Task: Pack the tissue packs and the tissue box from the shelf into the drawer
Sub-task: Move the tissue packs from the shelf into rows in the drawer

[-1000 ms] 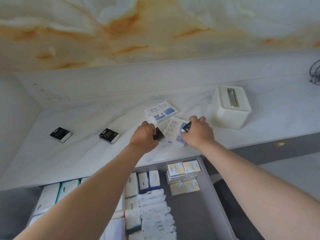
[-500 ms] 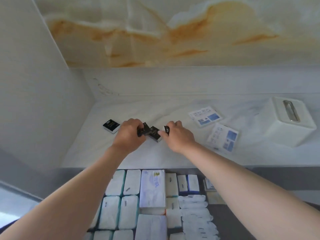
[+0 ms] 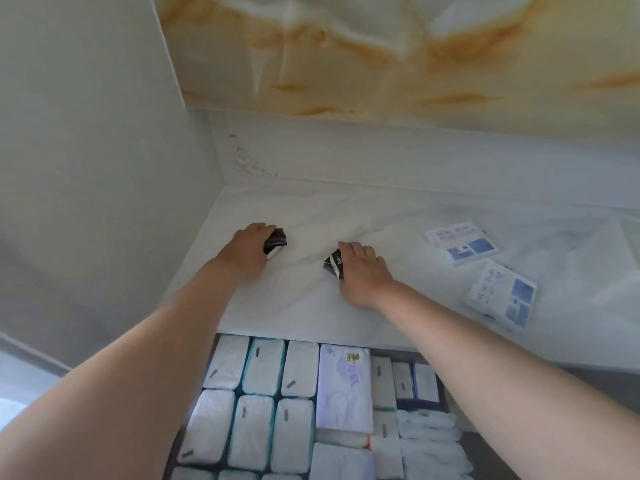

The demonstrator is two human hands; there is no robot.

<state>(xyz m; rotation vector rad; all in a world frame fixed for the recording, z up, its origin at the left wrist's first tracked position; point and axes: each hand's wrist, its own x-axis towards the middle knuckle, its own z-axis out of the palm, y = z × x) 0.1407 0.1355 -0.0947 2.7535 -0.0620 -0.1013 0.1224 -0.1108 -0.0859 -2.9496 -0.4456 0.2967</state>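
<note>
On the shelf [image 3: 294,299] at mid-frame, the left hand [image 3: 247,251] grips a black pack [image 3: 276,241] and the right hand [image 3: 363,271] grips a second black pack [image 3: 334,263]. A far blue pack [image 3: 462,241] and a near blue pack [image 3: 502,294] lie at right. The crowded drawer [image 3: 491,462] is open below.

Both forearms extended far. Left grip [image 3: 246,254] curled round left black pack [image 3: 276,241]; right grip [image 3: 365,275], palm down, holds right black pack [image 3: 333,266].

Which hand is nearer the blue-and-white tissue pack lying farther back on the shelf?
Right. The right hand sits left of the blue-and-white tissue pack; the left hand is farther left, by the side wall.
</note>
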